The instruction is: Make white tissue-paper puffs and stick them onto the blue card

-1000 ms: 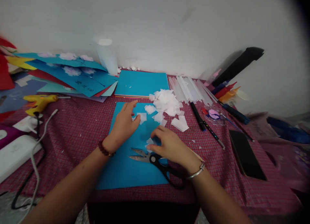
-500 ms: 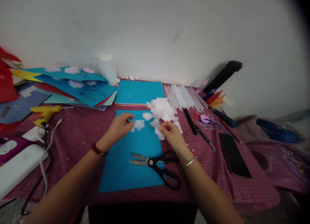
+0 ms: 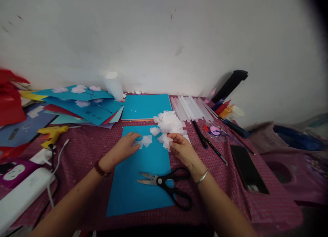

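Note:
A blue sheet lies on the table in front of me. My left hand is over its upper left part, thumb and fingers apart, beside thin white paper pieces. At the sheet's upper right edge, my right hand pinches a thin white paper piece between thumb and fingers. Just beyond is a heap of white paper squares, with a small crumpled white piece to its left. Black-handled scissors rest partly open across the sheet's right edge.
A stack of blue paper is at the back, near translucent sticks. Black pens and a phone lie right. On the left are a yellow glue gun, a white power strip and decorated blue sheets.
The view has tilted upward, so the table things appear lower. My right hand has raised its fingers with a white piece between them. My left hand has spread a little and shifted left.

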`<state>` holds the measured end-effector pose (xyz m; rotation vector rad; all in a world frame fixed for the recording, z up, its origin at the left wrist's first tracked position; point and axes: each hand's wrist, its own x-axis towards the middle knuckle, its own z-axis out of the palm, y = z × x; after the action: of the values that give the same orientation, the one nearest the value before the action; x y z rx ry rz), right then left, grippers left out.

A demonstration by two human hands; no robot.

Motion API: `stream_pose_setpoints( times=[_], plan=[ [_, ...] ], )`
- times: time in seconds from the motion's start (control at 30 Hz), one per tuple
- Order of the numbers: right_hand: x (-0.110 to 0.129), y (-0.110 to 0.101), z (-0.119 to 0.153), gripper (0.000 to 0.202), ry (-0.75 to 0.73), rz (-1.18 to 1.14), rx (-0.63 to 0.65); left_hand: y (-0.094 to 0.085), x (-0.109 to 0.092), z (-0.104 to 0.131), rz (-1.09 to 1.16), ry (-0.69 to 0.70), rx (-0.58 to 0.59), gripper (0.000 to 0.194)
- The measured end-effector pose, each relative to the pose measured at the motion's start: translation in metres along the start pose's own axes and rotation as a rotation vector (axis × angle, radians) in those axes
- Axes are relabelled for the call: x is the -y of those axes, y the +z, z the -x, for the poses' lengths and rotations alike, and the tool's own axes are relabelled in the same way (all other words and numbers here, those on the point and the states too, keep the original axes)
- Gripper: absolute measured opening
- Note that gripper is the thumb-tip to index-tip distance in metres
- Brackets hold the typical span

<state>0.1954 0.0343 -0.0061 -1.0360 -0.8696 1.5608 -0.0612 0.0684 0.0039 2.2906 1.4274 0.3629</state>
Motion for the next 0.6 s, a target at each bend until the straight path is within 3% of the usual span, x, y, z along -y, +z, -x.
stream_pose_setpoints(
  times=[0.17, 0.3, 0.37, 0.5, 0.6],
  plan=[
    [0.02, -0.014, -0.008, 0.025, -0.102, 0.083, -0.073, -0.005, 0.0, 0.005, -0.145, 0.009, 0.081, 0.06],
    [0.036, -0.039, -0.018, 0.026, -0.149, 0.275, -0.157, 0.002, -0.004, -0.011, -0.072, 0.061, 0.12, 0.068],
    [0.038, -0.053, -0.021, 0.024, -0.17, 0.371, -0.194, 0.009, -0.01, -0.024, -0.016, 0.107, 0.123, 0.059],
    [0.031, -0.072, -0.018, 0.022, -0.152, 0.423, -0.219, 0.02, -0.023, -0.041, 0.001, 0.094, 0.11, 0.018],
    [0.025, -0.077, -0.013, 0.023, -0.138, 0.427, -0.22, 0.019, -0.025, -0.046, 0.011, 0.064, 0.124, 0.013]
  ],
)
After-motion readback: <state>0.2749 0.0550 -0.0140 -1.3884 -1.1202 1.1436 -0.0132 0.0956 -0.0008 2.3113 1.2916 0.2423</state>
